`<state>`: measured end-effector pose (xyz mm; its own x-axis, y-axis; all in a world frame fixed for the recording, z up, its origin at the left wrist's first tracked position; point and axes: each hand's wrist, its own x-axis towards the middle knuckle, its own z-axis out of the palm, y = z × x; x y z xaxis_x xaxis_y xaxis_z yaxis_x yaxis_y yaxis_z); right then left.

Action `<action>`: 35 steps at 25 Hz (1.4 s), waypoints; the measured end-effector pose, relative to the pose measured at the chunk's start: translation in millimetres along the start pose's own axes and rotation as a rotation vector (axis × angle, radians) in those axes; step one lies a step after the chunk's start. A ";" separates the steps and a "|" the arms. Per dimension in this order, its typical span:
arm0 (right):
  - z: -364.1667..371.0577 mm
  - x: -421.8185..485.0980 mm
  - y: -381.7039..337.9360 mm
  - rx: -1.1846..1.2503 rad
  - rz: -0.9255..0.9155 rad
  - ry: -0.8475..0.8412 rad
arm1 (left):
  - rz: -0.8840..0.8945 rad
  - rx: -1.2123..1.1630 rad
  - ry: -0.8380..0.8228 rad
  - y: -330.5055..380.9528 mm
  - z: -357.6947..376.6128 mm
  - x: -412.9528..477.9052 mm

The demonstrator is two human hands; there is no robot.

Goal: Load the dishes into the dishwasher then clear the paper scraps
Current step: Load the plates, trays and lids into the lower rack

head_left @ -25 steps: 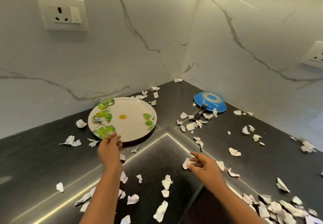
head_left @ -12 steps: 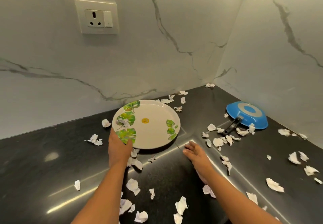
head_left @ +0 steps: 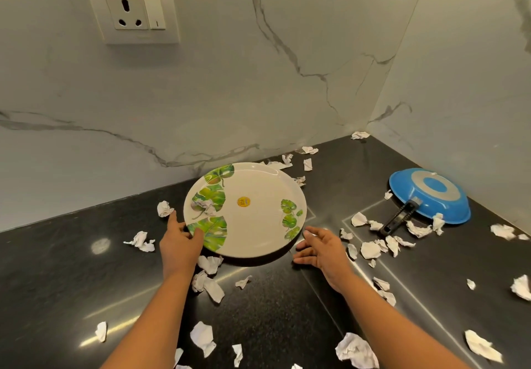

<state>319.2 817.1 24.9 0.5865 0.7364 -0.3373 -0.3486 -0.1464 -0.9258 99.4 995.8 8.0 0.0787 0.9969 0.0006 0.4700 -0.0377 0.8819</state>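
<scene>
Black countertop (head_left: 287, 325) is lying strewn with paper scraps (head_left: 202, 337), the plate (head_left: 253, 225) sitting near the wall. Seemingly the left hand (head_left: 179, 242) is pinching its near rim; the right hand (head_left: 321, 249) is hovering just beside, fingers spread, holding nothing. Gripping both sides and tipping off the crumpled scrap (head_left: 202, 206) is looking wisest

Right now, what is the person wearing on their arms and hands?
Nothing that I can see. The left forearm and right forearm are bare to the picture's lower edge, with no sleeves. The left hand and right hand have no gloves, and no ring, watch or bracelet shows.
</scene>
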 end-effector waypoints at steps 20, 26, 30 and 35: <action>11.5 -0.6 -6.6 -0.141 0.113 0.173 | 0.144 0.287 -0.159 4.0 0.1 -5.4; 14.6 -42.1 11.9 0.008 0.123 0.266 | 0.102 0.019 -0.237 4.6 -5.5 -13.2; -4.3 -78.1 7.3 0.141 0.111 0.370 | 0.047 -0.208 -0.323 15.8 10.7 -41.8; -55.2 -132.6 -8.1 0.192 -0.022 0.590 | 0.146 -0.347 -0.489 55.0 50.8 -88.0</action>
<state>284.6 684.1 67.7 0.8812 0.2408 -0.4069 -0.4250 0.0263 -0.9048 163.1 902.4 32.5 0.5534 0.8328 -0.0106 0.1165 -0.0648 0.9911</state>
